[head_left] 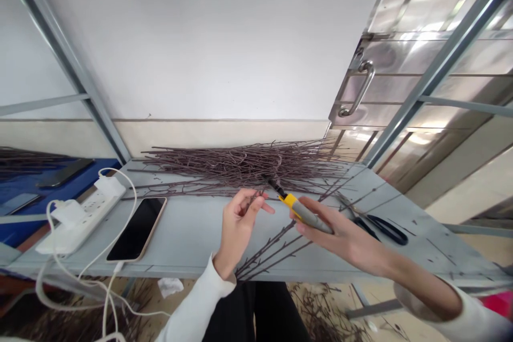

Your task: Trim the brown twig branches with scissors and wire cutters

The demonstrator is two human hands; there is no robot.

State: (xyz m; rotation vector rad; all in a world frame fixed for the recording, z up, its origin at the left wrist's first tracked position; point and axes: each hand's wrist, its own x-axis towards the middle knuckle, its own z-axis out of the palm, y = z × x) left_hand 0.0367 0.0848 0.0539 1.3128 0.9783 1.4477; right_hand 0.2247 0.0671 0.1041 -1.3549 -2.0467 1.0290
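My left hand (241,222) pinches a small dark piece of twig (256,196) between thumb and fingers, above the middle of the grey table (188,230). In my right hand (336,230) is a pair of pruning shears (300,208) with a yellow and grey handle; their dark blades point up and left, just beyond my left fingertips. Several long branches (276,246) run diagonally beneath my right hand, from the table's front edge toward the back right. Behind both hands lies a wide pile of thin brown branches (236,163).
Scissors with dark handles (387,228) lie on the right. A phone (138,228), a white power strip (84,219) and cables occupy the left. Metal posts (435,64) rise at both sides. Twig scraps (324,312) litter the floor.
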